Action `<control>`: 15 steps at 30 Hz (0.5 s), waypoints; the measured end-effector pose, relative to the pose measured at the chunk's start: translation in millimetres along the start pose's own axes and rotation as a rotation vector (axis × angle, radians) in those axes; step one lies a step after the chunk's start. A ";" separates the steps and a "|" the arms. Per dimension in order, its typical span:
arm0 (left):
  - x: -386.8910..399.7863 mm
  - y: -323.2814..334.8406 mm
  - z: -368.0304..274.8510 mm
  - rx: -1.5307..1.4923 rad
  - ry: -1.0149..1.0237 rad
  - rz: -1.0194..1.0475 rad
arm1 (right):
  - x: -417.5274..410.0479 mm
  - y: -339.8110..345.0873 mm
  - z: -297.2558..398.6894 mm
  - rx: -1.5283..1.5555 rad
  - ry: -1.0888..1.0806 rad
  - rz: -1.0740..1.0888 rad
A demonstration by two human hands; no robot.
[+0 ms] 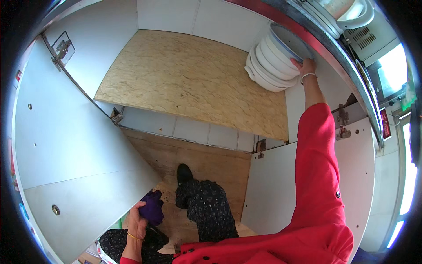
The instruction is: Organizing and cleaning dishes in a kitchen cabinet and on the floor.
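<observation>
Inside an open cabinet, a stack of several white bowls (272, 62) stands at the right end of a marble-patterned shelf (191, 82). The topmost bowl has a blue band below its rim. My right hand (305, 67) rests against that upper bowl's near right side, fingers at the rim; whether it grips the bowl is hard to tell. Low on the left, my left hand (136, 216) holds a bunched purple cloth (152, 208) beside the lower edge of the left cabinet door (89, 158).
The right cabinet door (273, 178) also stands swung out, on metal hinges (343, 123). A counter edge (329, 49) curves above the bowls, with dishes and a white cup (354, 15) on top. Below the shelf lies a wood-look floor (184, 150) with my shoe (184, 173) on it.
</observation>
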State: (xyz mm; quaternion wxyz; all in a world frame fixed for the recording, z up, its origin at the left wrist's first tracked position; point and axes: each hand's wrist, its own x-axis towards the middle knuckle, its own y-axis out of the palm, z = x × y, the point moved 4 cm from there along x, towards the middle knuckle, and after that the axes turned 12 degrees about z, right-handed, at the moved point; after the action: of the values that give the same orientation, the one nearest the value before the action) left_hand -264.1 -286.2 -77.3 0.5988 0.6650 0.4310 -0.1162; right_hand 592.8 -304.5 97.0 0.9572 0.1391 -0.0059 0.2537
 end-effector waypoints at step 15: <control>-11.6 33.6 12.0 0.046 -0.016 0.092 | -95.7 62.5 106.8 -0.357 -0.057 -0.104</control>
State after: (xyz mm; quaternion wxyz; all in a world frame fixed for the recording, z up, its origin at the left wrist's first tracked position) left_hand -242.8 -299.1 -49.1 0.5914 0.6967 0.3925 -0.1037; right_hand 485.3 -327.6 208.3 0.9780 -0.0260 -0.0705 0.1948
